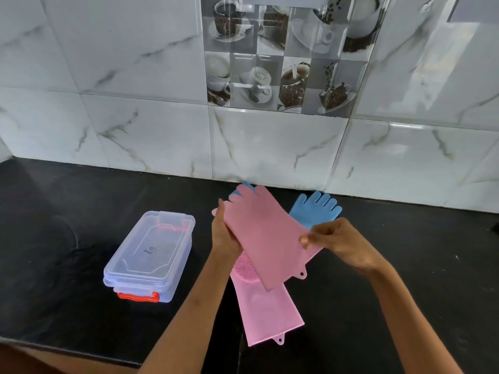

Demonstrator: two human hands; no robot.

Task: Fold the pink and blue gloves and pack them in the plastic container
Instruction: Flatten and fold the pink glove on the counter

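Both hands' fingers clamp the upper pink glove (266, 238): left hand (224, 233) underneath, right hand (343, 242) pinching its edge; slick silicone could slip mid-fold.

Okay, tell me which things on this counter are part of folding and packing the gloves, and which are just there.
Part of the job:
held pink silicone glove, in left hand and right hand
second pink silicone glove, lying on the counter
blue silicone glove
clear plastic container with red latch, lid shut

Just there:
black stone counter
marble-look wall tiles
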